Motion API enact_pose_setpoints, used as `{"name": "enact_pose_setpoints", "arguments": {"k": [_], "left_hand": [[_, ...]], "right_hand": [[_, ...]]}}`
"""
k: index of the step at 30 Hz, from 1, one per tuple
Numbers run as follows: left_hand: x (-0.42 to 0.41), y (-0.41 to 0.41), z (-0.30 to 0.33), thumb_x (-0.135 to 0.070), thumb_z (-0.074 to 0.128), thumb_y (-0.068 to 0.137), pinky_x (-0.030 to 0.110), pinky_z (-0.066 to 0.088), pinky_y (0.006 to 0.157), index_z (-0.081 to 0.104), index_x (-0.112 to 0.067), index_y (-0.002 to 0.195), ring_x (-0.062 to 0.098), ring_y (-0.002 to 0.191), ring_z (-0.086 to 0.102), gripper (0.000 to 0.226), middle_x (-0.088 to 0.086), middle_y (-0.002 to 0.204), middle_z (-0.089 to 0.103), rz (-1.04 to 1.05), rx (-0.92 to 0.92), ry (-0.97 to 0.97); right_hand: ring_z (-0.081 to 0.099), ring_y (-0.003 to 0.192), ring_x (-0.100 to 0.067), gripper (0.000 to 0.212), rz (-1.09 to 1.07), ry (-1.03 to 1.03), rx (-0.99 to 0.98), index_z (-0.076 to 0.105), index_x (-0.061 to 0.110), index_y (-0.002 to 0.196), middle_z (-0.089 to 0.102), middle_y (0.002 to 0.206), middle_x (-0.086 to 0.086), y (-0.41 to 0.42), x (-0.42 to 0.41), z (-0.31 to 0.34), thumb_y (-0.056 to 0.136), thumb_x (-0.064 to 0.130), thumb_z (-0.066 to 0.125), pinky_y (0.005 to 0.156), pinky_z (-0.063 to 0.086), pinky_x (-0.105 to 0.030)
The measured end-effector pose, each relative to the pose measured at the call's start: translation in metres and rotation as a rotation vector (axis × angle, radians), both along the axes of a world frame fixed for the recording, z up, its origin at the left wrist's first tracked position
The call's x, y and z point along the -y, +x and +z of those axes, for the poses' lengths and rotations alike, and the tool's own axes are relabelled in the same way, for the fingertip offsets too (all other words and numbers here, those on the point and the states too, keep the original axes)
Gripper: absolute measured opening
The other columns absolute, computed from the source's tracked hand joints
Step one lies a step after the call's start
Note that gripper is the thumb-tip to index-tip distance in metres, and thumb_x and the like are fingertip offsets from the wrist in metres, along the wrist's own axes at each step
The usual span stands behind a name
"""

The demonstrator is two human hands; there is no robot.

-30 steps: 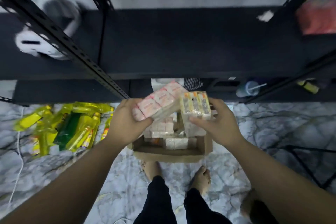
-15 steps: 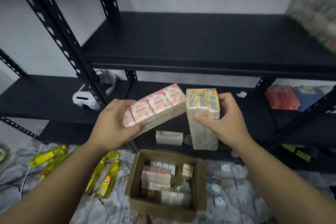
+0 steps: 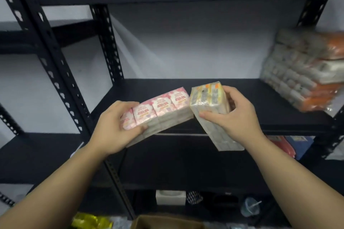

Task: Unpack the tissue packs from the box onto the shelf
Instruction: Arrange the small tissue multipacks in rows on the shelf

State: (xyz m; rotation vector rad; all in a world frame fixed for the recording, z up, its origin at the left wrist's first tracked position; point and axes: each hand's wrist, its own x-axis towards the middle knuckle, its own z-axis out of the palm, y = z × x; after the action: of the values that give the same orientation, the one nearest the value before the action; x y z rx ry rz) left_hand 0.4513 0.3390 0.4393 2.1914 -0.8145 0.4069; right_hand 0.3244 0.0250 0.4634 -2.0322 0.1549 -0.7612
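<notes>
The left hand [image 3: 113, 124] grips the pink tissue pack [image 3: 160, 111], thumb curled across its face. The right hand [image 3: 232, 117] clasps the yellow tissue pack [image 3: 208, 102], tilted, at three o'clock of the pink one. Both packs hover at the black shelf's [image 3: 260, 102] front edge. The box [image 3: 167, 223] sits at six o'clock, below.

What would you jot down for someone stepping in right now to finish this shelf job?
Left hand grips the pink tissue pack; right hand grips the yellow tissue pack. Both packs are held at the front edge of the black shelf, not yet set down. A wrapped stack already sits at the shelf's right end. The cardboard box is below, its contents out of view. Left: set both packs down, then check the box for more.
</notes>
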Motion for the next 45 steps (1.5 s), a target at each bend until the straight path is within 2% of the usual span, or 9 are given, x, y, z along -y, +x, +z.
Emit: {"name": "enact_pose_setpoints", "arguments": {"k": [4, 7, 15, 22, 29, 34, 37, 40, 45], "left_hand": [[0.01, 0.038, 0.011, -0.043, 0.088, 0.073, 0.017, 0.044, 0.087, 0.066, -0.033, 0.123, -0.003, 0.106, 0.058, 0.055, -0.017, 0.111, 0.062, -0.039, 0.0, -0.008], [0.013, 0.068, 0.012, -0.041, 0.088, 0.073, 0.015, 0.043, 0.085, 0.066, -0.033, 0.122, -0.003, 0.104, 0.058, 0.054, -0.017, 0.111, 0.061, -0.061, -0.018, 0.011], [0.017, 0.139, -0.011, -0.054, 0.084, 0.076, 0.017, 0.042, 0.081, 0.061, -0.032, 0.134, 0.0, 0.104, 0.055, 0.066, -0.021, 0.114, 0.056, -0.111, -0.116, 0.159], [0.021, 0.162, -0.022, -0.059, 0.081, 0.077, 0.023, 0.044, 0.091, 0.058, -0.041, 0.136, 0.003, 0.11, 0.054, 0.066, -0.022, 0.118, 0.054, -0.134, -0.115, 0.189], [0.046, 0.173, 0.0, -0.074, 0.064, 0.063, 0.036, 0.054, 0.091, 0.055, -0.038, 0.125, 0.006, 0.103, 0.059, 0.072, -0.02, 0.112, 0.058, -0.114, -0.12, 0.41], [0.092, 0.172, 0.014, -0.083, 0.063, 0.073, 0.035, 0.05, 0.099, 0.048, -0.034, 0.142, 0.011, 0.117, 0.057, 0.087, -0.015, 0.131, 0.058, -0.139, -0.143, 0.551], [0.122, 0.171, 0.017, -0.073, 0.067, 0.082, 0.037, 0.047, 0.104, 0.046, -0.032, 0.147, 0.014, 0.124, 0.055, 0.079, -0.01, 0.141, 0.057, -0.188, -0.151, 0.567], [0.134, 0.173, 0.019, -0.063, 0.07, 0.084, 0.037, 0.05, 0.101, 0.048, -0.032, 0.144, 0.015, 0.118, 0.057, 0.071, -0.008, 0.137, 0.058, -0.194, -0.188, 0.564], [0.13, 0.176, 0.018, -0.07, 0.067, 0.082, 0.039, 0.05, 0.102, 0.047, -0.034, 0.143, 0.013, 0.116, 0.057, 0.073, -0.009, 0.136, 0.059, -0.174, -0.182, 0.572]], "right_hand": [[0.061, 0.109, 0.0, 0.079, -0.057, -0.112, -0.021, 0.061, 0.043, 0.126, 0.064, 0.119, 0.021, 0.025, 0.001, 0.017, 0.057, 0.056, 0.096, 0.095, 0.055, -0.033], [0.058, 0.109, 0.0, 0.084, -0.098, -0.196, -0.059, 0.061, 0.041, 0.13, 0.059, 0.118, 0.022, 0.047, 0.001, 0.023, 0.055, 0.057, 0.096, 0.097, 0.051, -0.031], [0.049, 0.111, -0.014, 0.098, -0.137, -0.465, -0.285, 0.054, 0.045, 0.141, 0.051, 0.111, 0.012, 0.111, 0.015, 0.006, 0.052, 0.072, 0.085, 0.104, 0.043, -0.047], [0.049, 0.123, -0.02, 0.102, -0.103, -0.762, -0.572, 0.045, 0.042, 0.151, 0.054, 0.129, 0.006, 0.142, 0.035, -0.016, 0.062, 0.078, 0.079, 0.107, 0.039, -0.042], [0.049, 0.126, -0.02, 0.103, -0.081, -0.784, -0.592, 0.042, 0.041, 0.152, 0.054, 0.135, 0.006, 0.161, 0.058, -0.017, 0.063, 0.081, 0.076, 0.109, 0.039, -0.042], [0.051, 0.124, -0.02, 0.104, -0.04, -0.781, -0.571, 0.044, 0.041, 0.15, 0.055, 0.134, 0.006, 0.168, 0.071, -0.019, 0.06, 0.083, 0.074, 0.107, 0.039, -0.041], [0.051, 0.123, -0.019, 0.103, -0.019, -0.782, -0.552, 0.045, 0.041, 0.149, 0.055, 0.133, 0.007, 0.17, 0.076, -0.021, 0.06, 0.084, 0.073, 0.106, 0.041, -0.041], [0.052, 0.121, -0.018, 0.103, 0.004, -0.795, -0.532, 0.045, 0.042, 0.148, 0.055, 0.131, 0.009, 0.171, 0.08, -0.022, 0.059, 0.086, 0.072, 0.105, 0.041, -0.04], [0.052, 0.118, -0.015, 0.105, 0.03, -0.795, -0.496, 0.046, 0.043, 0.146, 0.056, 0.128, 0.013, 0.171, 0.084, -0.025, 0.056, 0.093, 0.066, 0.104, 0.042, -0.04]]}}
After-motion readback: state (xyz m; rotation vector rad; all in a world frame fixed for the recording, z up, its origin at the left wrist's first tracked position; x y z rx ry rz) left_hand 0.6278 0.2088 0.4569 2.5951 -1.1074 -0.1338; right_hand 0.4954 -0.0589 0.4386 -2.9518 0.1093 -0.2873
